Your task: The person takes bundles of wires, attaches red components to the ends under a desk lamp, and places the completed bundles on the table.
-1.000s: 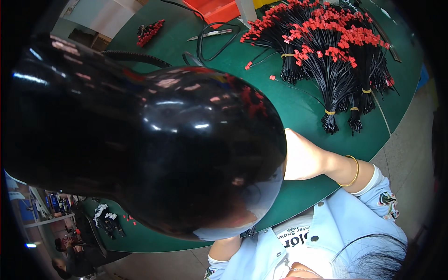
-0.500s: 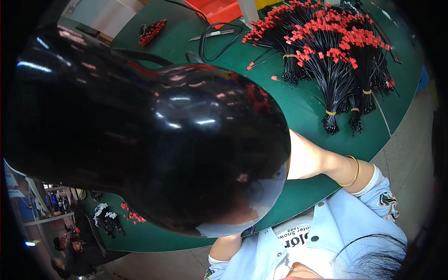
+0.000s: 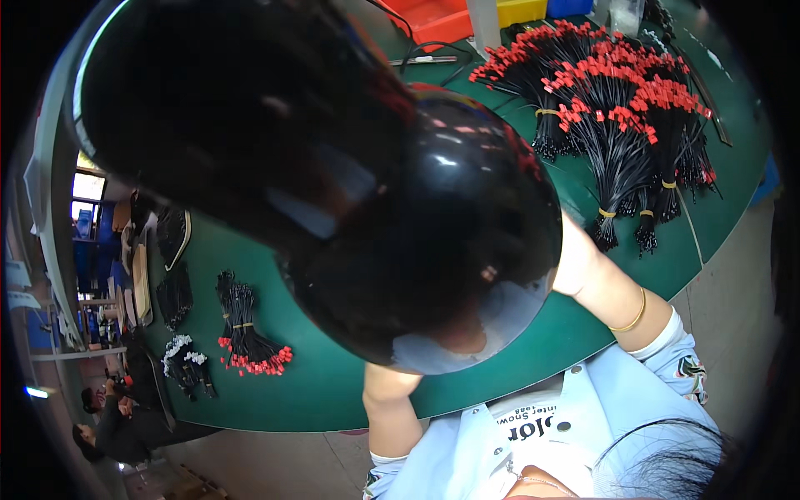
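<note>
A big glossy black rounded housing with a wide neck (image 3: 450, 225) fills the middle of the view and covers the work below it. My right hand (image 3: 575, 258) reaches behind its right side, with only the wrist and heel of the hand showing. Below its lower edge, my left hand (image 3: 390, 385) shows just around the wrist. All the fingers are hidden, so what they hold or touch cannot be seen. Close to my right hand stand several bundles of black wires with red connectors (image 3: 621, 158), tied with yellowish bands.
The green table (image 3: 333, 400) has a curved edge in front of me. On its left lie a red-tipped wire bundle (image 3: 246, 333) and a white-tipped one (image 3: 187, 367). Red (image 3: 433, 18) and yellow (image 3: 521, 12) bins stand at the back. Another person (image 3: 125, 425) is at far left.
The black housing has shifted right in the view, uncovering the red-tipped bundle on the left. More of my left forearm shows. The wire bundles at right appear slightly farther right and lower.
</note>
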Demonstrator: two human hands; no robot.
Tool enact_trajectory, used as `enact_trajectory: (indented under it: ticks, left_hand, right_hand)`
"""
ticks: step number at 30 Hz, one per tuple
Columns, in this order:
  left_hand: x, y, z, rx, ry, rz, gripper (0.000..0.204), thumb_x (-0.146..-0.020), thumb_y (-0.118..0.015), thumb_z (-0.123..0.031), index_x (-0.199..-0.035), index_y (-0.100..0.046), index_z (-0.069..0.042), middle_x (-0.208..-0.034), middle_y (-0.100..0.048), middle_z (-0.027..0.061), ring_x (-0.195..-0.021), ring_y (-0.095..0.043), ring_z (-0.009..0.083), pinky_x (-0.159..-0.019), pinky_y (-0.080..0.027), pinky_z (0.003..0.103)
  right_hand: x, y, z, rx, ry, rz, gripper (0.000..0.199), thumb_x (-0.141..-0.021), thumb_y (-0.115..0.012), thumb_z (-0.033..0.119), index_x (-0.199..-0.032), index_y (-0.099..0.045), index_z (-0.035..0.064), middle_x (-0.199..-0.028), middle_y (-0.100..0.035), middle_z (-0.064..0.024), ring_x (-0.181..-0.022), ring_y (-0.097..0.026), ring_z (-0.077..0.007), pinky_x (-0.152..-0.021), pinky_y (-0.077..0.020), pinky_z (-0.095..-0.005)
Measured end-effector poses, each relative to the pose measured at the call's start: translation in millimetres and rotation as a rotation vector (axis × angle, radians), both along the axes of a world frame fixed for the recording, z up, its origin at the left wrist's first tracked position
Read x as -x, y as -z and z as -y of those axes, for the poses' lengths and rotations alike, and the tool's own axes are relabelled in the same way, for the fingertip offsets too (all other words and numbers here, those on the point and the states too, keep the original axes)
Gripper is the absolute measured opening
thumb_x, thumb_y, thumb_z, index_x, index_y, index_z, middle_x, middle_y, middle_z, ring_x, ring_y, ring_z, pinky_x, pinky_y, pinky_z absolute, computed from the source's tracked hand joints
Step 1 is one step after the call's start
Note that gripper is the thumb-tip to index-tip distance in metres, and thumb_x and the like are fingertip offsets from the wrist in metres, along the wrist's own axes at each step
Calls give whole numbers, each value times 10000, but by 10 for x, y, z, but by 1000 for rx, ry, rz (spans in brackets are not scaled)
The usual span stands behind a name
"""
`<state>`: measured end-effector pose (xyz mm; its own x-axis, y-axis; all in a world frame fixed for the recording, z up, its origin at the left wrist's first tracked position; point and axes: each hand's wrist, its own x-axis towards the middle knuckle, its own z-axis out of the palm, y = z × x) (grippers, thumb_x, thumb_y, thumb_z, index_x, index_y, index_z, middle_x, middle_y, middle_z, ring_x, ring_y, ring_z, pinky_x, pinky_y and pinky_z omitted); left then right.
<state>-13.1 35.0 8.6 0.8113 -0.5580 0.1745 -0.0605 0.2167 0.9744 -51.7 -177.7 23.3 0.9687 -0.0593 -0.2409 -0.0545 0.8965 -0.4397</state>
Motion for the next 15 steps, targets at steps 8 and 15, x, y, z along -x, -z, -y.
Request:
enact_trajectory:
  ticks: [8,15]
  left_hand:
    - [-42,69,45,341,-2,-432,399,-873,-319,-315,-941,-437,60,-606,-501,110,-541,-529,222,-575,-450,347]
    - [211,11,371,249,559,-819,291,-890,-350,-260,-835,-447,8,-555,-473,83,-486,-501,168,-583,-449,325]
  right_hand:
    - [32,118,-159,600,-253,268,355,-835,-466,130,-1160,-389,11,-1003,-521,-60,-936,-490,-145,-825,-391,-262]
    - [197,187,-211,473,-664,14,223,-831,-443,108,-981,-479,-54,-785,-567,-142,-585,-572,-183,-521,-489,-267]
